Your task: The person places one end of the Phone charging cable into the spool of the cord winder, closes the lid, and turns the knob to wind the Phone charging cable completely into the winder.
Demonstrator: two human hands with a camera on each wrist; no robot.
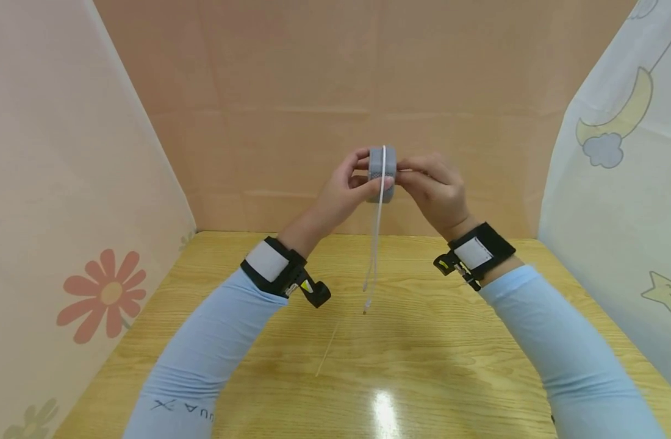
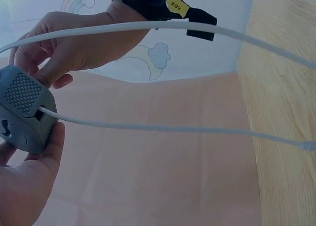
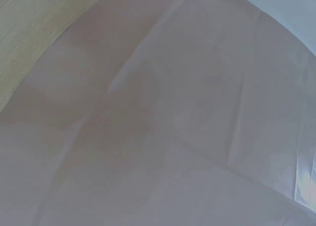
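Both hands hold a small grey rounded device point(image 1: 382, 174) up in the air above the wooden table point(image 1: 434, 366). My left hand point(image 1: 343, 189) grips it from the left, thumb across its front. My right hand point(image 1: 431, 183) pinches it from the right. A white cable point(image 1: 376, 244) runs over the device and hangs down in two strands, ends just above the table. In the left wrist view the device point(image 2: 24, 110) shows a mesh patch, the cable point(image 2: 163, 129) leaves its side, and the right hand point(image 2: 74, 43) holds it from above. The right wrist view shows only the backdrop.
Pinkish panels point(image 1: 313, 91) close the back and left, the left one with a flower print point(image 1: 102, 296). A white curtain with moon and star prints point(image 1: 615, 152) hangs at the right. Black wrist straps sit on both light blue sleeves.
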